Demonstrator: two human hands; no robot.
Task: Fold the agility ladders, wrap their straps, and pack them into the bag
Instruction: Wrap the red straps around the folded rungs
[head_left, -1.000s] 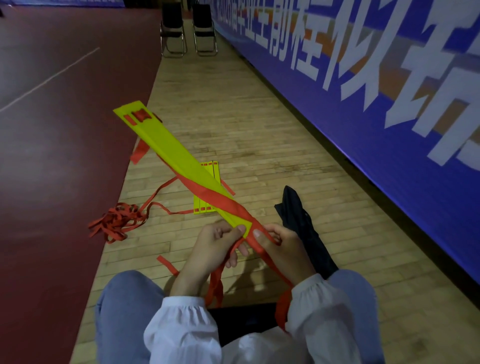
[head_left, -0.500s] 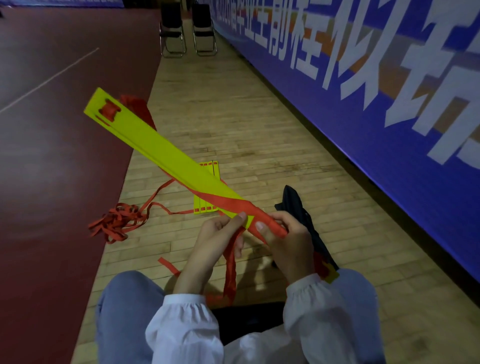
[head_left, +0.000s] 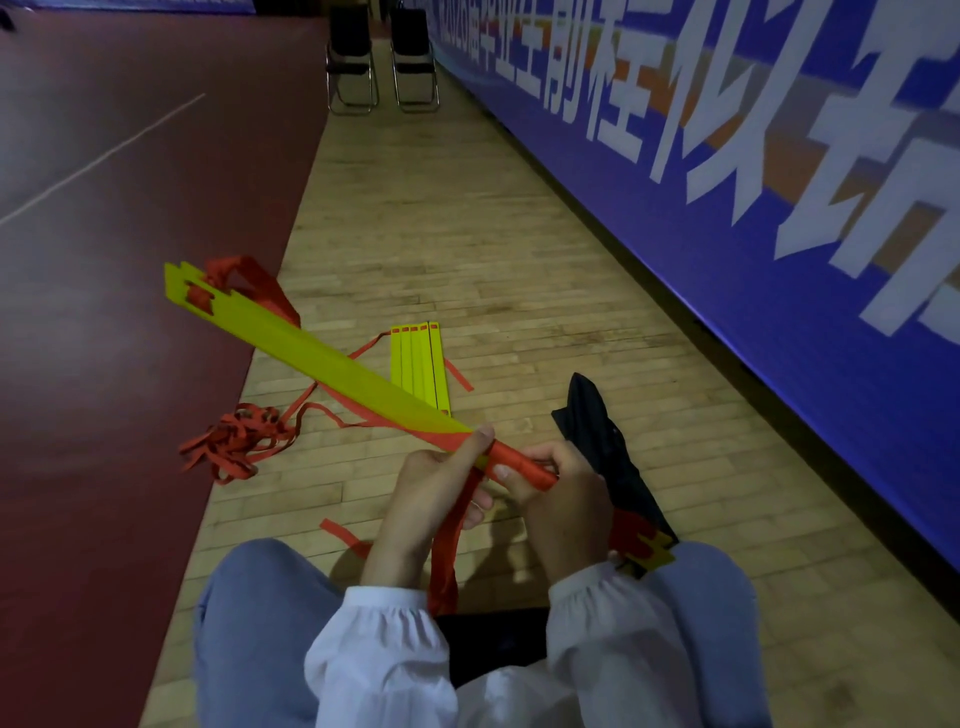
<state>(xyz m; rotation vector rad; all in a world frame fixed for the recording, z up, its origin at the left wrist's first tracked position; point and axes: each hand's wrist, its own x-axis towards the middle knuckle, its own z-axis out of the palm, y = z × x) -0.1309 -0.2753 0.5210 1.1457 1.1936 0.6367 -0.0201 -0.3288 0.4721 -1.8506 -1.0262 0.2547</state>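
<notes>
Wrapping: both hands, left (head_left: 431, 483) and right (head_left: 550, 493), gripped strap (head_left: 519, 465) around rungs (head_left: 332, 364); slack beside bag (head_left: 602, 447) risked unravelling.

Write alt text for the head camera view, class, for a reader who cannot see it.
A seated person's left hand and right hand hold a folded yellow ladder bundle while winding its red strap around it. On the wooden floor lie a second yellow bundle, a tangle of red straps and a black bag.

Sports hall: wooden court floor (head_left: 467, 249), sideline banner (head_left: 727, 218).
</notes>
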